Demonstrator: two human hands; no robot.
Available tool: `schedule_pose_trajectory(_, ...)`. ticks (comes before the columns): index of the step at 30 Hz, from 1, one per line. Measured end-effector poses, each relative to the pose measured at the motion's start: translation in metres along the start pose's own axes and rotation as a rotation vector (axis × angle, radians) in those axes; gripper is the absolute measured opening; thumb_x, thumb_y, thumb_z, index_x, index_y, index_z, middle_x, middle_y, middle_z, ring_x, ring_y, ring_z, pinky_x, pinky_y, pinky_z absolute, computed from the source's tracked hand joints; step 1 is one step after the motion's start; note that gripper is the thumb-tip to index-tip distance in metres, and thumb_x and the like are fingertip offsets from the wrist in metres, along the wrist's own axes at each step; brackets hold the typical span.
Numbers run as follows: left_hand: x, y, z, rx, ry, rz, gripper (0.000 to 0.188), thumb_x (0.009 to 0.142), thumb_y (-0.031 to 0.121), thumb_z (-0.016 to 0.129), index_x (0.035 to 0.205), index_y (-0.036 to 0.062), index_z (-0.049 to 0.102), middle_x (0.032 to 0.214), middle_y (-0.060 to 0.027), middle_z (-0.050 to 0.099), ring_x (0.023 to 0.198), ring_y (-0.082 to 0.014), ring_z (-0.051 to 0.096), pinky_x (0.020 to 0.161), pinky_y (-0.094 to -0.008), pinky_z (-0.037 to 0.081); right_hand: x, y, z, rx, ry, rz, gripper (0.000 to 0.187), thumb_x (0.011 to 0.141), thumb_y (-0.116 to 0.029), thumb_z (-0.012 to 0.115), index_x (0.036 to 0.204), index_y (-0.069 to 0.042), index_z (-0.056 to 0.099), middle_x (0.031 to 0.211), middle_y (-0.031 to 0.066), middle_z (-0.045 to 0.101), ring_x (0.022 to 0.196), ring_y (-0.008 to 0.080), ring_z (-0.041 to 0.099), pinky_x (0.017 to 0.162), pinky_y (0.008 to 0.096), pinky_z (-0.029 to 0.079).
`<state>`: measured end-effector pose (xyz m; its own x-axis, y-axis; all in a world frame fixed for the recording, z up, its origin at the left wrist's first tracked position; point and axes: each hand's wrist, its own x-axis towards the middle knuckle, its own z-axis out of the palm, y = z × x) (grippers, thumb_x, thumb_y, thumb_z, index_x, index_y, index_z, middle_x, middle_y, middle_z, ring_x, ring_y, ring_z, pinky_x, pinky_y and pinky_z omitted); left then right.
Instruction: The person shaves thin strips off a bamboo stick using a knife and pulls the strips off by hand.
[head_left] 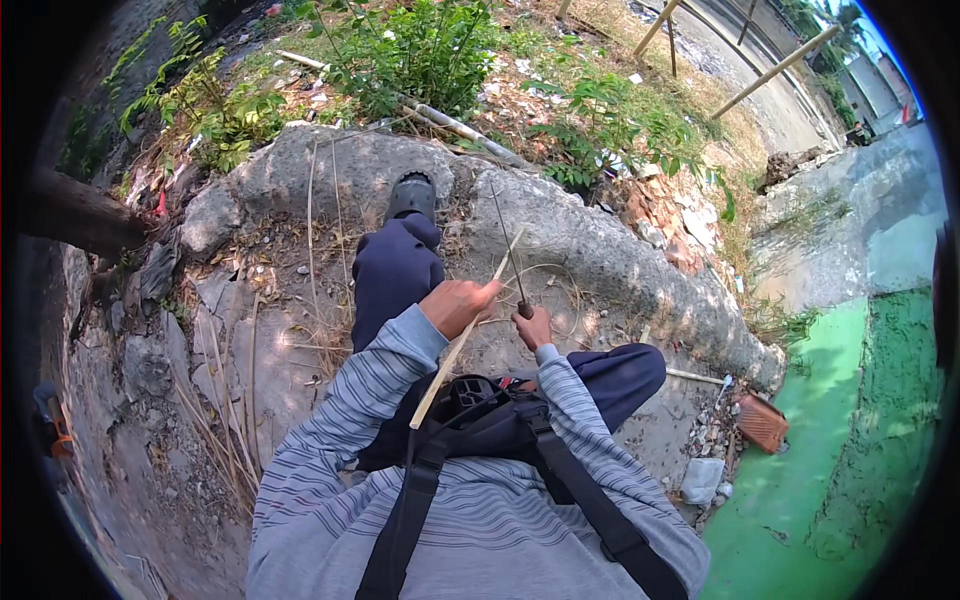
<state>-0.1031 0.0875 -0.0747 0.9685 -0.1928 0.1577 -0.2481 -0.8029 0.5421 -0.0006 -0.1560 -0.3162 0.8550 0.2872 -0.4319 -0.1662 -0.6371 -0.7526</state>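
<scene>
My left hand (462,304) is closed around a pale bamboo strip (438,388), which slants from above my lap up past my fingers. The strip's upper end lies close beside the blade of a knife (511,252); I cannot tell whether they touch. My right hand (534,326) grips the knife by its dark brown handle. Its long, thin, dark blade points up and away from me, toward the low wall. Thin pale shavings (570,290) curl on the ground just beyond my right hand.
A low broken concrete wall (620,250) curves in front of me, and my dark clog (411,195) rests against it. Long thin strips (228,410) lie at the left. An orange-brown brick-like block (762,422) and a whitish plastic bag (702,481) lie right, beside a green-painted surface (790,520).
</scene>
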Motion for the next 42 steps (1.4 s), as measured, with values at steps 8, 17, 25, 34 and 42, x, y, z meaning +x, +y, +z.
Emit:
schedule_pose_trajectory(8,-0.004,-0.005,0.001,0.056,-0.030,-0.008,0.024,0.091,0.022,0.063,0.103,0.0057,0.050,0.066,-0.0167,0.063,0.065,-0.0367,0.067,0.056,-0.0467,0.053,0.004,-0.025,0.020,0.075,-0.022,-0.095,0.025,0.076,-0.023,0.070,0.072,0.001,0.064,0.061,0.0100,0.062,0.054,0.0198,0.059,0.054,0.0371,0.046)
schedule_pose_trajectory(17,0.001,-0.001,-0.004,-0.030,0.003,-0.021,0.019,0.091,0.017,0.062,0.096,0.0040,0.050,0.064,-0.0167,0.059,0.064,-0.0377,0.064,0.055,-0.0485,0.049,0.037,-0.007,0.010,0.228,-0.011,0.207,0.020,0.079,-0.019,0.068,0.071,-0.003,0.059,0.054,0.0029,0.052,0.043,0.0132,0.049,0.041,0.0311,0.038)
schedule_pose_trajectory(25,0.000,-0.001,-0.004,-0.045,-0.035,-0.050,0.024,0.090,0.021,0.065,0.098,0.0037,0.051,0.066,-0.0185,0.062,0.065,-0.0403,0.065,0.057,-0.0490,0.050,0.017,0.002,0.014,0.029,-0.031,-0.096,0.025,0.075,-0.021,0.071,0.074,0.003,0.065,0.059,0.0116,0.060,0.054,0.0215,0.059,0.054,0.0382,0.046)
schedule_pose_trajectory(34,0.013,-0.003,0.002,-0.126,0.207,-0.138,0.015,0.092,0.013,0.060,0.093,0.0035,0.048,0.059,-0.0199,0.055,0.057,-0.0418,0.060,0.052,-0.0529,0.045,0.035,-0.003,0.011,0.381,-0.025,0.330,0.020,0.081,-0.017,0.067,0.072,0.000,0.061,0.053,0.0031,0.051,0.041,0.0128,0.048,0.038,0.0306,0.034)
schedule_pose_trajectory(42,0.018,0.008,-0.011,-0.058,0.246,-0.281,0.022,0.098,0.022,0.056,0.088,0.0036,0.048,0.058,-0.0205,0.055,0.056,-0.0443,0.058,0.050,-0.0556,0.043,-0.058,-0.075,0.005,0.275,-0.052,-0.139,0.023,0.079,-0.020,0.070,0.070,-0.001,0.061,0.058,0.0049,0.057,0.051,0.0156,0.054,0.052,0.0333,0.044)
